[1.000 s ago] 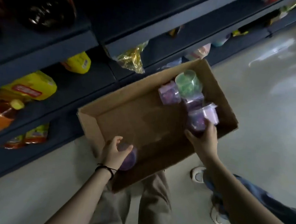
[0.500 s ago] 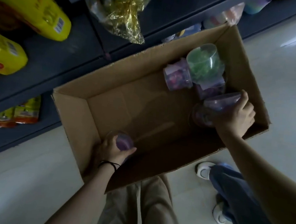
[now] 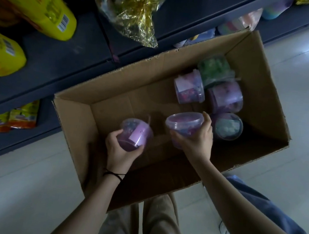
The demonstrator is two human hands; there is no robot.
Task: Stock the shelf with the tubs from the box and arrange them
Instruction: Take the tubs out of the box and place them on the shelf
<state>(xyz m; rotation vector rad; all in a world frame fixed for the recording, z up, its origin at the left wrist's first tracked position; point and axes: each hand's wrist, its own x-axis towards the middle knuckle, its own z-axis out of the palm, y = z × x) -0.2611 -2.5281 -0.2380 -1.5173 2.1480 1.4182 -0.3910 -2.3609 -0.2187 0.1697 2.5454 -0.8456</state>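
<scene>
The dark blue shelf (image 3: 60, 65) runs across the top and left, with pale floor (image 3: 18, 188) below it. An open cardboard box (image 3: 126, 83) lies against the shelf's lower edge. Its near side covers the knees of a person's khaki trousers (image 3: 157, 229). A leg in blue jeans (image 3: 266, 210) with a white shoe (image 3: 224, 230) stands at the right.

On the shelf lie 2 yellow packs (image 3: 34, 3), one beside the other, and a crinkled gold foil bag (image 3: 134, 10) hangs over the ledge near the box's far wall. Orange packets (image 3: 10, 116) sit on the lowest level at the left.

Both grips are inside the box, close together but apart. The left grip (image 3: 121, 151) is curled round a purple tub with a pale label (image 3: 135, 135), tilted with its base toward the palm. The right grip (image 3: 198, 140) clasps a lidded purple tub (image 3: 185, 123) from the side, lid up.

4 more tubs are bunched in the box's far right corner: a green tub (image 3: 215, 69), a purple tub on its side (image 3: 189, 88), a second purple tub (image 3: 225, 96) touching it, and a tub with bluish contents (image 3: 228, 126) just beside the right grip.

A thin black band (image 3: 114, 175) circles the left wrist.
</scene>
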